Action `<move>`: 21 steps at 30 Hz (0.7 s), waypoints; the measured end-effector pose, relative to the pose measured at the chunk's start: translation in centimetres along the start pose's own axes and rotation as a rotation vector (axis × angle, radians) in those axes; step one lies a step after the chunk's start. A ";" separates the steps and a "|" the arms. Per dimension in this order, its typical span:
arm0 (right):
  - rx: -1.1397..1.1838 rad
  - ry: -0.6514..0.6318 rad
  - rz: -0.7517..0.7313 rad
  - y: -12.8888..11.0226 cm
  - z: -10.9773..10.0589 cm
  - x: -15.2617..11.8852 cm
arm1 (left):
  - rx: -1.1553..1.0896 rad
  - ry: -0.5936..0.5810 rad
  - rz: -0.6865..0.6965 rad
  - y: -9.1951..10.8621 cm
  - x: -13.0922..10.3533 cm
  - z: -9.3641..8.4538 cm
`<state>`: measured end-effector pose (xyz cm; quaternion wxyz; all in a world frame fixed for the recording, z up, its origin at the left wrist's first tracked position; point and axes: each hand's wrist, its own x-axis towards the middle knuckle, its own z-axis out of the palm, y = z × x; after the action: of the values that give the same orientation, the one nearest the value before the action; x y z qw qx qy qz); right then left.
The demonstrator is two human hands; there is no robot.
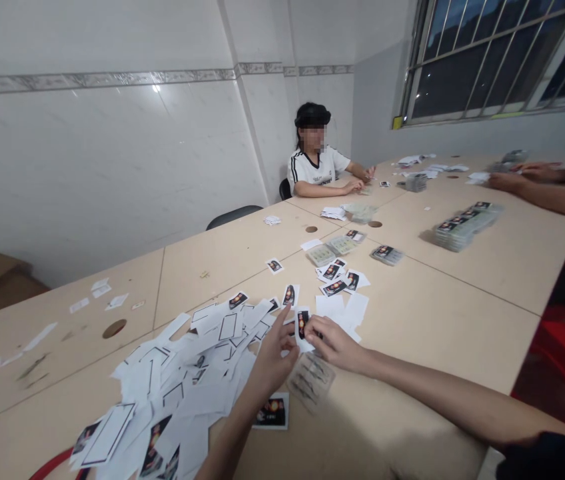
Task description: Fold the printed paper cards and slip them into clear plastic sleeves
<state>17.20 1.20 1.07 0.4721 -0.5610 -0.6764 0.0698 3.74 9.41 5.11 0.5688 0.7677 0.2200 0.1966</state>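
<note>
Between my hands is a small printed label [303, 325] with a dark picture and a white border. My right hand [333, 341] pinches its right side with curled fingers. At its left edge is my left hand [278, 348], index finger pointing up and the other fingers bent against the label; their exact contact is partly hidden. Just below my hands lies a clear plastic case [311, 381] with dark, slender items inside. Another printed label [272, 411] lies beside my left forearm. A large loose pile of white paper pieces [197, 393], many with black rectangular outlines, spreads to the left.
More labels [335, 287] lie beyond my hands, near filled clear cases [335, 248]. Stacked cases [467, 227] stand at the right. A person [317, 167] sits across the table; another person's arms [547, 183] reach in from the right. A red stool [562, 360] is below the right edge.
</note>
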 end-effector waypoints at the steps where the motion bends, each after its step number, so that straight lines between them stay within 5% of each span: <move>1: 0.043 0.006 0.023 0.0 0.0 0.0 | 0.006 0.003 0.001 0.0 0.0 0.0; 21: 0.400 -0.013 0.232 0.2 0.2 0.0 | 0.061 -0.003 0.041 0.0 0.0 -0.1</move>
<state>17.15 1.41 0.86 0.5585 -0.5298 -0.5831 0.2596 3.70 9.45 5.15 0.5414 0.7893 0.2094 0.2005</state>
